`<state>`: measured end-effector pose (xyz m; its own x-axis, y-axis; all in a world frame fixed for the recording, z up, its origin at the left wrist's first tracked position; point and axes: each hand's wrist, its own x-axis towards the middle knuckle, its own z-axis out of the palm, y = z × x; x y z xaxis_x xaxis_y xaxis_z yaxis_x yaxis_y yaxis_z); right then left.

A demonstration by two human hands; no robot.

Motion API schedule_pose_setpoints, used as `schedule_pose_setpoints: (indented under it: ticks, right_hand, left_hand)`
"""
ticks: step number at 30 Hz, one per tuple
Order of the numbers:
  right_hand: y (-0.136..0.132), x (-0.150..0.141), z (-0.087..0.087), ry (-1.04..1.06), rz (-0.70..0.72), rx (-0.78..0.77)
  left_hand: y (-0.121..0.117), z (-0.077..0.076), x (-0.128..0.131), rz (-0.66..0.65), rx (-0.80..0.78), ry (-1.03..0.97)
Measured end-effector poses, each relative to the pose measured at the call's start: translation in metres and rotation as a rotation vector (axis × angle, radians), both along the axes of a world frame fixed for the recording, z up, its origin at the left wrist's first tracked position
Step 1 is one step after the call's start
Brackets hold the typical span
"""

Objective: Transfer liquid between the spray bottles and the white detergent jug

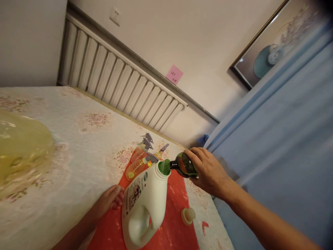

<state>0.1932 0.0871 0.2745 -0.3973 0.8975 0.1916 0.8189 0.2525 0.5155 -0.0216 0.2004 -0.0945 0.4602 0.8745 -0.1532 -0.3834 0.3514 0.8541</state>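
A white detergent jug [143,208] with a handle stands on a red mat [174,222]. A green funnel [164,167] sits in its open mouth. My right hand [208,172] is closed around a small dark bottle [184,164], tipped sideways with its neck at the funnel. My left hand [109,199] rests against the jug's labelled side, fingers curled against it. A cream cap [187,215] lies on the mat to the right of the jug.
Several orange spray bottles [142,161] with grey triggers lie behind the jug. The floral tablecloth [78,149] covers the table, with a yellowish translucent object [20,146] at far left. A radiator [117,80] lines the wall; a blue curtain [281,139] hangs at right.
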Motion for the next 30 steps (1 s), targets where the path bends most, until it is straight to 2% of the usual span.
schedule_pose_setpoints:
  ticks: [9,25,30]
  right_hand:
    - [0.002,-0.002,0.002,-0.055,0.008,0.009]
    - [0.004,-0.007,0.007,-0.126,0.025,0.019]
    - [0.003,-0.01,0.008,-0.156,0.026,0.019]
  left_hand:
    - [-0.004,0.013,-0.002,0.009,-0.014,0.015]
    - [0.0,0.001,0.0,-0.001,0.019,0.02]
    - [-0.002,0.005,-0.001,0.0,0.009,0.017]
